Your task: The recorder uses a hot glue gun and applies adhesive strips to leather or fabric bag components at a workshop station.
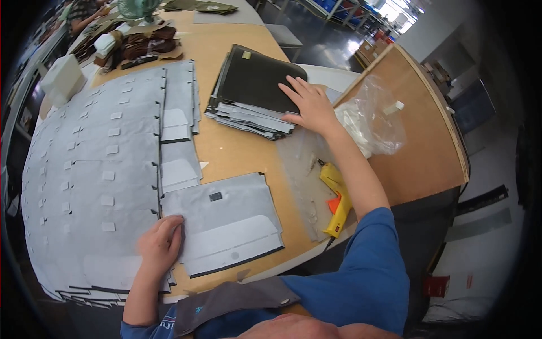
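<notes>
I see a grey cut panel (226, 223) lying flat on the wooden table (237, 152), right at the near edge, just in front of me. My left hand (161, 243) rests on its left end, fingers loosely curled and pressing down, gripping nothing that I can make out. The panel's long axis runs left to right, tilted a little, its dark-edged side toward me. Left of it, overlapping grey panels (96, 169) with small white tabs spread out in rows. My right hand (309, 104) reaches well away to the far right, open wide and flat, fingers splayed on a stack of dark panels (254, 90). Near that forearm lies a yellow glue gun (336, 198), with a clear plastic bag (370, 121) beyond it.
</notes>
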### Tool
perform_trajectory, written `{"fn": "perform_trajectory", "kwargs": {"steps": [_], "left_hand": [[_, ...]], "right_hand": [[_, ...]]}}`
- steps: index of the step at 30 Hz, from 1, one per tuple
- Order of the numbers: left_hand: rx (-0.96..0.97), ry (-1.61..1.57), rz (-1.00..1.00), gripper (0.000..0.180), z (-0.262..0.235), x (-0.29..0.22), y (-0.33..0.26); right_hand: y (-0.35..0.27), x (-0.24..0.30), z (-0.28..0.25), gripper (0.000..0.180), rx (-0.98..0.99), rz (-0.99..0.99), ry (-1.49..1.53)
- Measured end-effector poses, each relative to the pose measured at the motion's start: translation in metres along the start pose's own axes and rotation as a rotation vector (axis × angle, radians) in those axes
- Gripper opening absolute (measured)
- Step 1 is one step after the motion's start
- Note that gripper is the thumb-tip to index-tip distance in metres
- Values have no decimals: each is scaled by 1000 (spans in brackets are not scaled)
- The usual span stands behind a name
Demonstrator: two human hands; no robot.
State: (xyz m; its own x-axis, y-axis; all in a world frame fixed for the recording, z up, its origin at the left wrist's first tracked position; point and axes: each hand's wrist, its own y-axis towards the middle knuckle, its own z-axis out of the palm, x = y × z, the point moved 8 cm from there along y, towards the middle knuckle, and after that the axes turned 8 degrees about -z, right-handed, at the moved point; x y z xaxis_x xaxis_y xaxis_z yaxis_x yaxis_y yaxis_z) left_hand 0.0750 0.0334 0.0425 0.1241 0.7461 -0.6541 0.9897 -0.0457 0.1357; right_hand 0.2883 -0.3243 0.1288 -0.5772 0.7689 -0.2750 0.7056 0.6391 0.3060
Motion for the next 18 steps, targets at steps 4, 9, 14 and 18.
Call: {"fn": "perform_trajectory", "kwargs": {"steps": [4, 9, 14, 18], "left_hand": [[-1, 18, -3, 15, -3, -3, -4], [-14, 8, 22, 15, -5, -3, -4], [-33, -12, 37, 16, -5, 3, -5], [-137, -39, 140, 19, -13, -1, -7]], "right_hand": [[-1, -6, 11, 66, 16, -18, -67], [14, -21, -1, 38, -67, 38, 30], [35, -63, 7, 30, 89, 271, 574], [63, -63, -29, 31, -126, 239, 502]]}}
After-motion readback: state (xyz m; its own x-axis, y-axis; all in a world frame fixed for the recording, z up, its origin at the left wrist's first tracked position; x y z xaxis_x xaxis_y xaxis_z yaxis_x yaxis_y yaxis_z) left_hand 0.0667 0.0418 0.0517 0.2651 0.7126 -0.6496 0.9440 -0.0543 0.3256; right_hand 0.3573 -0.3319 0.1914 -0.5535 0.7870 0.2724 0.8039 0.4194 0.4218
